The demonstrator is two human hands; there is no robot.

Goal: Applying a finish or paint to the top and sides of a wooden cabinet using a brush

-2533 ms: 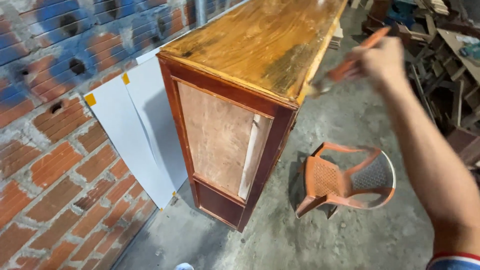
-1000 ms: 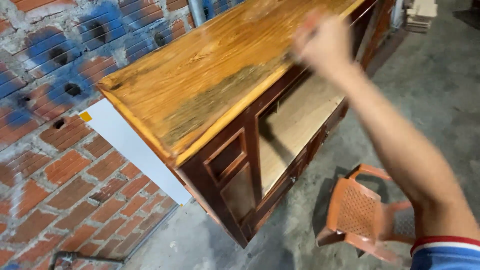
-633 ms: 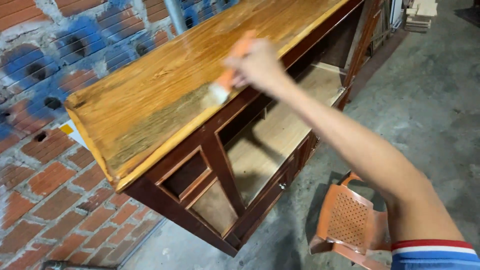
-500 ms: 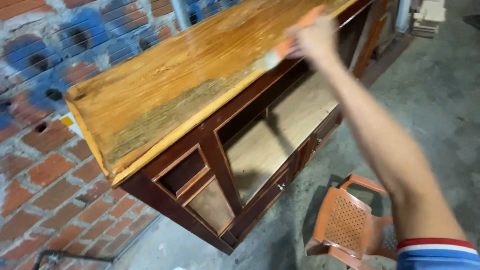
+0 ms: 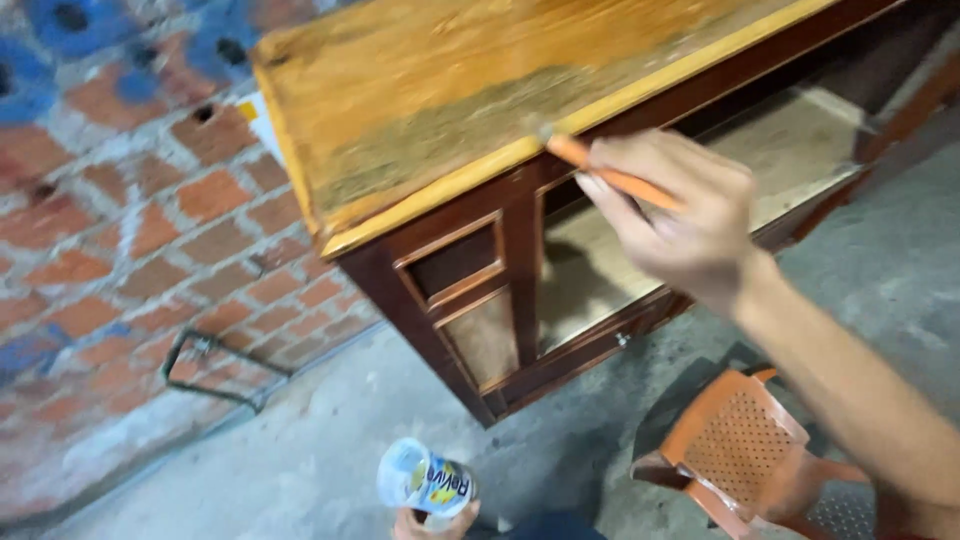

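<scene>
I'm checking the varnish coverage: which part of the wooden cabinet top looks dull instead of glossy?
The greyish-brown strip along the front edge of the orange wooden cabinet top; the area behind it is glossy orange. The orange-handled brush in the right hand points at it.

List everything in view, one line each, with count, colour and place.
cabinet: one, dark red-brown with an orange wood top, centre, against the wall
wall: one, red brick with blue paint patches, left
floor: one, grey concrete, bottom
chair: one, orange plastic, lower right on the floor
metal bar: one, dark, bent, at the wall's foot
brush: one, orange handle, at the cabinet top's front edge
can: one, white and yellow, bottom centre
left hand: one, bottom edge, holds the can
right hand: one, centre right, holds the brush
</scene>
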